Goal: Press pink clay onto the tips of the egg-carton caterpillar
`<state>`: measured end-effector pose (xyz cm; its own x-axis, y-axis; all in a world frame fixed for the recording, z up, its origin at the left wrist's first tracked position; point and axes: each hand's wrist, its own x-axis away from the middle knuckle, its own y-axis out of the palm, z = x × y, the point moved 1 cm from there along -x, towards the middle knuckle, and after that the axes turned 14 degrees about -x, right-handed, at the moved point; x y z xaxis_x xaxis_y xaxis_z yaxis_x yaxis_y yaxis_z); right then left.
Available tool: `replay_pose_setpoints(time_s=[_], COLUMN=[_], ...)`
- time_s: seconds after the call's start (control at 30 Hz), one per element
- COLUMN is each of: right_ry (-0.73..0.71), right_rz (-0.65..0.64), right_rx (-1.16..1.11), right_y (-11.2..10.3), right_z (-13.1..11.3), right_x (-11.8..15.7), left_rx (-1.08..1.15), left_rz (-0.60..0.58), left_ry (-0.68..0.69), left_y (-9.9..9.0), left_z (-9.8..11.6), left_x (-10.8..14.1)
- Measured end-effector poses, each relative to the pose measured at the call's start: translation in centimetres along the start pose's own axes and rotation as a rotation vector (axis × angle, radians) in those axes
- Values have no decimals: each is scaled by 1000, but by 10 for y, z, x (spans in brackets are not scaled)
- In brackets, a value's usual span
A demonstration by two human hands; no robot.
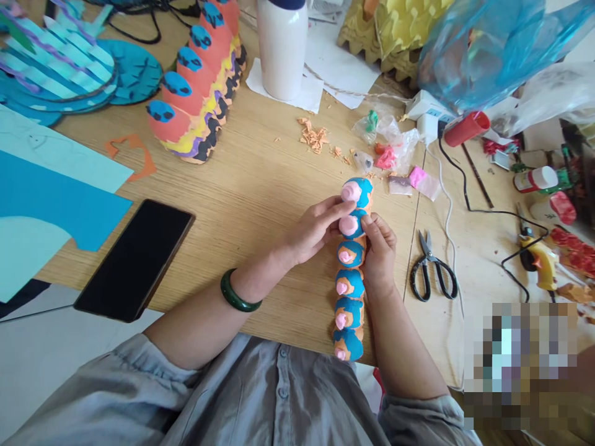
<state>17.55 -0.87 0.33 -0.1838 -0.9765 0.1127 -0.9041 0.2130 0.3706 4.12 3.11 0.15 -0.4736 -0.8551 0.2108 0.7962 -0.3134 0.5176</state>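
A strip of egg carton (352, 310) with several rounded bumps, blue and orange, runs lengthways in front of me. Pink clay-like blobs (348, 224) sit on the bumps, larger on the two farthest and smaller on the nearer ones. My left hand (313, 229), a dark green bangle (240, 296) on its wrist, grips the strip from the left, fingers beside the two far bumps. From the right, my right hand (380, 244) pinches the edge by the second bump, its thumb on the blue surface. The undersides of the strip and some fingertips are hidden.
Black-handled scissors (432, 266) lie to the right, near a white cable (449, 229). A phone (134, 260) is at left. Behind stand an orange caterpillar-like carton (195, 93) and a white bottle (282, 52). Small clay bags (423, 179) and orange shavings (313, 136) lie beyond.
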Motion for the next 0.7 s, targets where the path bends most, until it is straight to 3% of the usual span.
replay_pose_setpoints(time_s=[0.1, 0.27, 0.7], right_ry=[-22, -33, -42], right_rz=[13, 74, 19], right_rx=[-36, -84, -94], right_y=[-1, 4, 2], right_z=[-2, -10, -6], right_x=[-1, -2, 3], left_rx=[65, -13, -118], left_rz=[-86, -167, -120], left_ry=[10, 63, 79], left_y=[1, 1, -1], left_z=[2, 4, 5], left_x=[0, 3, 2])
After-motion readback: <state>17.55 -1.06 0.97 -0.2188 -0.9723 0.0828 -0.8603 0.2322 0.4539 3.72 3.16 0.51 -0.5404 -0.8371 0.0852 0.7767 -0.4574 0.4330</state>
